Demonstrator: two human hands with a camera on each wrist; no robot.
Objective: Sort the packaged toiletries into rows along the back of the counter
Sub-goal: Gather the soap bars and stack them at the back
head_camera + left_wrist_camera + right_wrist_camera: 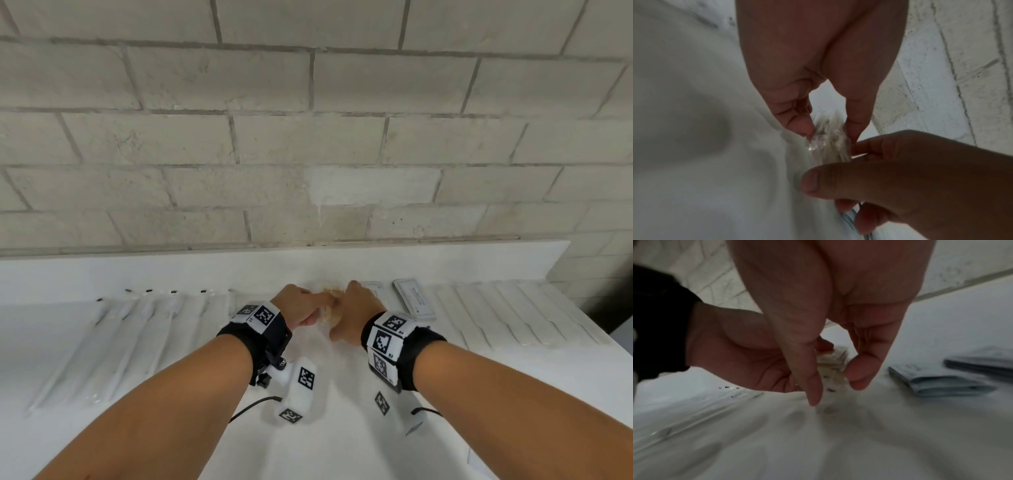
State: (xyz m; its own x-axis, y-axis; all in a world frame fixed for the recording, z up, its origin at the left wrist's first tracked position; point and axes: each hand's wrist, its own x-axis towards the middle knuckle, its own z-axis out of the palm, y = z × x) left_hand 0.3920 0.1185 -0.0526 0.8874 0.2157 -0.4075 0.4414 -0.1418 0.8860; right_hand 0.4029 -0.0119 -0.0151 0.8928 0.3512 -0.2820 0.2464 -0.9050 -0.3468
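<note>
Counter (342,445): white, with a raised white back ledge below a pale brick wall (308,137).

Packet (331,317): small, clear wrap over a pale tan content, at the far middle of the counter, close to the ledge. It lies between both hands. Long axis runs near to far, one end toward the wall; its printed far end shows at the fingertips in the head view. In the left wrist view the packet (828,142) shows as crinkled clear film; in the right wrist view (832,368) as a pale speckled block.

Left hand (301,308): on the packet's left side, thumb and fingers curled in, pinching the film at its edge. Left wrist view shows fingertips (801,126) pressed to the wrap.

Right hand (356,313): on the packet's right side, touching the left hand, thumb and fingers narrowed around the packet. Right wrist view shows thumb and fingertip either side of it.

Toothbrushes (137,335): wrapped, long, in a row on the left, lying side by side, long axes near to far, dark tips toward the ledge.

Flat packs (416,299): two, with printed labels, just right of the hands.

Long sachets (507,318): white, in a row at far right, side by side, axes near to far.
</note>
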